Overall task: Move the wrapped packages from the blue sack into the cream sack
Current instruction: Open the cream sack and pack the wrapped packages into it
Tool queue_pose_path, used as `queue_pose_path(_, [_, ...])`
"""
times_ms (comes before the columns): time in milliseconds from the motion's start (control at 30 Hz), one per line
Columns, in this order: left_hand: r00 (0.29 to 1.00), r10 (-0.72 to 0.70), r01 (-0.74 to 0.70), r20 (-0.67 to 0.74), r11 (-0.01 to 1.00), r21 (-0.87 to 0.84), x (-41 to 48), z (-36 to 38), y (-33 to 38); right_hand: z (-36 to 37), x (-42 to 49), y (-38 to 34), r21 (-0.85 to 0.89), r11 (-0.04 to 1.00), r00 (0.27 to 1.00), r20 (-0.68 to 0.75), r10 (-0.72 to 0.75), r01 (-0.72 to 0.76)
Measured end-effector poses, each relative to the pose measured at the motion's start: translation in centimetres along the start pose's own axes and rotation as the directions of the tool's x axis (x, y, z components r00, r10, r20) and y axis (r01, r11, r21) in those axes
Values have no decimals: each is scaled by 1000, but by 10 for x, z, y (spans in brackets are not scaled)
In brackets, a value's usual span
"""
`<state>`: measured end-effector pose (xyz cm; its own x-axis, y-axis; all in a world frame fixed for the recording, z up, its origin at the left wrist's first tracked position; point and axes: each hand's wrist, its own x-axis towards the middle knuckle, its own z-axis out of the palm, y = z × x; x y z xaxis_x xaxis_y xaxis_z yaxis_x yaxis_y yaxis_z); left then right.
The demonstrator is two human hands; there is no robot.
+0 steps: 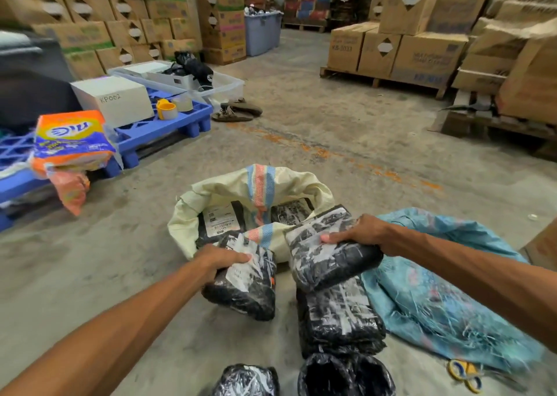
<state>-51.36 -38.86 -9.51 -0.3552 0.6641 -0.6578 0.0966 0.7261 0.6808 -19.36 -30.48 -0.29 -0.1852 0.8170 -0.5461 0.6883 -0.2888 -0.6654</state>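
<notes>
Nearest packages: two black wrapped packages [245, 380] and [346, 376] lie on the concrete floor [316, 130] at the near edge of view, partly cut off by the frame.
Floor stack: another black wrapped package [340, 317] lies just beyond them, touching the blue sack's left edge.
Left hand [221, 260]: reaches forward from near left, arm nearly straight, fingers curled over the top of a black package with a white label [241, 281], gripping it just at the near rim of the cream sack.
Right hand [355, 232]: reaches in from the right, arm straight, thumb on top and fingers wrapped round the far end of a second black package [328, 254], held tilted above the floor stack and beside the cream sack's mouth.
Cream sack [211, 196]: stands open between and beyond the hands, its rim folded down, a blue and pink stripe across it; inside lie a labelled package [220, 217] and another dark one [291, 210].
Blue sack [446, 290]: lies crumpled and flat on the right, under the right forearm, frayed threads along its near edge.
Open room: bare concrete stretches beyond the cream sack to the far pallets.
Left edge: blue plastic pallet [162, 127] with a white box [113, 100], tape rolls [173, 106] and an orange detergent bag [72, 142].
Far right: cardboard cartons [422, 54] on a wooden pallet.
</notes>
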Motion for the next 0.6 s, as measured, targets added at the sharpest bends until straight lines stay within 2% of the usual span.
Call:
queue_pose_path(133, [993,74,-64,92,993,-102,-20,-40,52,-14,6,-38,163,986,981,196,-12,-20])
queue_pose_path(200, [987,96,-75,128,985,-158,-14,-60,69,-14,17,-55,195,980,970,241,-14,-34])
queue_pose_path(400, [992,32,-11,123,986,-165,42,-94,90,0,68,-87,192,965,970,197,139,-177])
queue_pose_path(600, [984,-67,85,163,991,-104,87,-91,102,20,136,-106,89,953,948,165,272,-289])
